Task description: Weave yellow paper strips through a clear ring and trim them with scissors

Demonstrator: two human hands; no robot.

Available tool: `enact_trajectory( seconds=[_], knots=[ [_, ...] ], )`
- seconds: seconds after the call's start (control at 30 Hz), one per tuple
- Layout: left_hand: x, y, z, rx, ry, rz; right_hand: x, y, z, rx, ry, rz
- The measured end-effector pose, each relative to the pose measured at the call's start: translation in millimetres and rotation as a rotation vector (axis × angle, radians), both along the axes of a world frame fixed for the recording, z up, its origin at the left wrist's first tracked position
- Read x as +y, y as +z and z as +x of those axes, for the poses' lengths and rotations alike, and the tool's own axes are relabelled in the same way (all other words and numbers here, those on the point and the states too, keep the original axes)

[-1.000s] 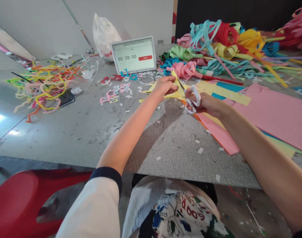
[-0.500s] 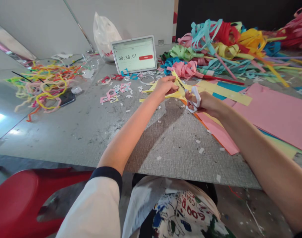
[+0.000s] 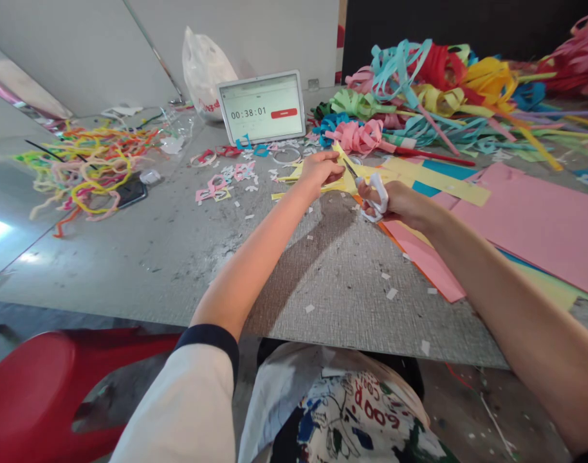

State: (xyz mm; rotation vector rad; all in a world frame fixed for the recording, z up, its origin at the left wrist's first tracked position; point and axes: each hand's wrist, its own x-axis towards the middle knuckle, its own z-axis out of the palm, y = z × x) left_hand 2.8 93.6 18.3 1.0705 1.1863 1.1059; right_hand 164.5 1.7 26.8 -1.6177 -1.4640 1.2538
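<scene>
My left hand [image 3: 323, 170] is closed on a piece of yellow paper [image 3: 339, 156], pinching it between thumb and fingers above the table. White-handled scissors [image 3: 378, 198] are in my right hand [image 3: 395, 200], with fingers through the loops. Their metal blades point up and to the left and lie against the yellow paper; how far apart the blades are is hard to make out. More yellow paper strips [image 3: 294, 177] lie under and beside my left hand.
A tablet [image 3: 262, 108] showing a timer stands at the back, beside a white plastic bag [image 3: 204, 74]. Curled paper strips [image 3: 400, 83] are heaped at the back right. Coloured sheets [image 3: 540, 218] lie right, pipe cleaners [image 3: 96, 161] left. A red stool [image 3: 38, 386] stands below.
The scissors and my right hand have shifted very slightly, and the blades sit at a slightly different angle on the yellow paper. My left hand has moved slightly left, still holding it.
</scene>
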Motion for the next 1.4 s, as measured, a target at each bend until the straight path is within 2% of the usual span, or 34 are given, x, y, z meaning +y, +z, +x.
enact_trajectory(
  seconds=[0.23,0.4,0.57,0.73,1.1,1.4],
  knots=[
    [6.4,-4.9,-0.1,-0.012,-0.01,0.012,-2.6,4.4,-0.6,-0.01,-0.003,-0.002],
    [6.1,-5.1,-0.9,-0.018,-0.025,-0.003,-0.1,0.9,2.1,0.029,0.01,0.005],
    [6.4,-7.0,0.4,0.008,0.017,0.009,-0.7,0.2,-0.2,0.011,-0.012,-0.009],
    [8.9,-9.2,1.3,0.013,0.006,0.015,-3.2,3.9,-1.1,0.009,-0.001,-0.027],
    [4.2,-3.4,1.0,0.001,-0.07,0.011,-1.0,3.6,2.1,0.002,0.004,-0.016],
    [5.2,-4.9,2.0,-0.015,-0.035,-0.018,-1.3,2.9,1.3,0.03,-0.036,-0.013]
  ],
)
